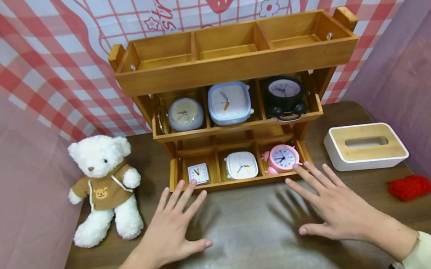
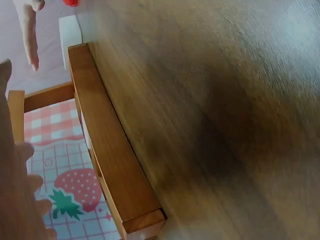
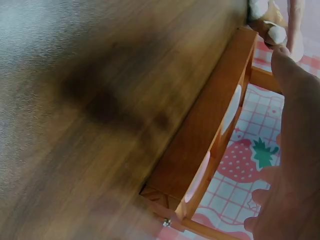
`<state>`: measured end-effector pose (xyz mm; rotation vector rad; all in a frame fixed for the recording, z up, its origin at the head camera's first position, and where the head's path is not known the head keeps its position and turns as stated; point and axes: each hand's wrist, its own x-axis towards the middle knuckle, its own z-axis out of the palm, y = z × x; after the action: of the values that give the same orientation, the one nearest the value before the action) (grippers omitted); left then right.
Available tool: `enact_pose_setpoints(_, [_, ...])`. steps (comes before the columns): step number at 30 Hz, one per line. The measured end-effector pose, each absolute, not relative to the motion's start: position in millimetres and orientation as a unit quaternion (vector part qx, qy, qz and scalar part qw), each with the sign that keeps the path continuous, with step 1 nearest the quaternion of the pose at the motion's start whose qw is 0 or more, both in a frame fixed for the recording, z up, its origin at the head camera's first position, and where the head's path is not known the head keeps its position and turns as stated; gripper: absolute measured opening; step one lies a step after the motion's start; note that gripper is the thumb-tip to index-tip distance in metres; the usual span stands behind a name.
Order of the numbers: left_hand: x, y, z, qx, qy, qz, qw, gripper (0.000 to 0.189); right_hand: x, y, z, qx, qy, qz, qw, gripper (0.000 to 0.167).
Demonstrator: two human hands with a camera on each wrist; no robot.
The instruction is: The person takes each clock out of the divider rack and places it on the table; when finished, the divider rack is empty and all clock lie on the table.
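Observation:
My left hand (image 1: 173,231) is held over the table with its fingers spread, near the small white square clock (image 1: 198,173) in the lowest tier of a wooden shelf (image 1: 237,69). My right hand (image 1: 333,210) mirrors it, fingers spread near a pink twin-bell alarm clock (image 1: 283,158). Neither hand holds anything. Between those two clocks sits a white rounded clock (image 1: 242,165). The middle tier carries a round grey-blue clock (image 1: 186,114), a larger light-blue square clock (image 1: 229,103) and a black alarm clock (image 1: 284,94), which appears upside down.
A white teddy bear (image 1: 102,190) in a brown hoodie sits left of the shelf. To the right are a tissue box (image 1: 366,146) with a wooden lid and a red fuzzy bundle (image 1: 410,187). Behind hangs a checked strawberry curtain (image 1: 46,61). The top tier has three compartments.

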<state>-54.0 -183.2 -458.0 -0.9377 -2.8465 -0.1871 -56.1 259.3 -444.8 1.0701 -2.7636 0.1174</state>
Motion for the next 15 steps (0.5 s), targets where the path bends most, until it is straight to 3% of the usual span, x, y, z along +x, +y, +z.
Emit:
enact_pose_setpoints(7, [-60.9,-186.3,-463.4,-0.187,-0.953,-0.206,0.116,0.080,-66.7,257.6,-431.6,0.358,-0.922,0.086,0.116,0.096])
enact_pose_setpoints(15, [-69.0,-195.9,-472.7,-0.052,-0.937,-0.344,0.044,0.073,-81.4,257.6,-411.9,0.333,-0.913,0.166,0.166,0.083])
